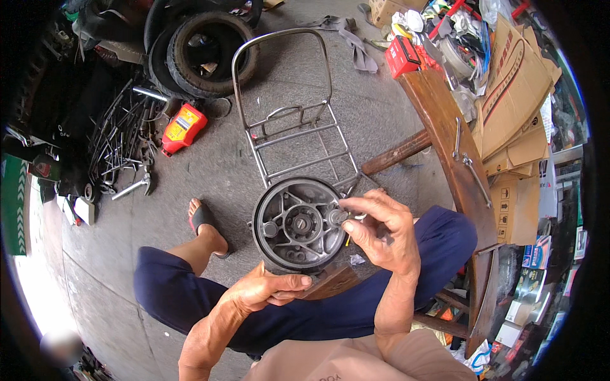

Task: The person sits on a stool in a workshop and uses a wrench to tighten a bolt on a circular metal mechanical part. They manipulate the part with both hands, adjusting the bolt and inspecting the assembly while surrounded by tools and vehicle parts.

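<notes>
A round dark grey metal wheel hub (297, 223) stands on a wooden block (332, 280) between my knees, its open face toward me. My left hand (265, 290) grips the hub's lower rim, thumb lying along the edge. My right hand (380, 230) reaches over the hub's right side and pinches a small round metal part (338, 216) against one of its bosses with thumb and fingers.
A chrome luggage rack (289, 117) lies on the concrete floor beyond the hub. A tyre (210, 52), a red can (183, 127) and scattered tools (124, 146) sit to the left. A wooden bench (452, 152) with wrenches and stacked cardboard (516, 101) stands on the right.
</notes>
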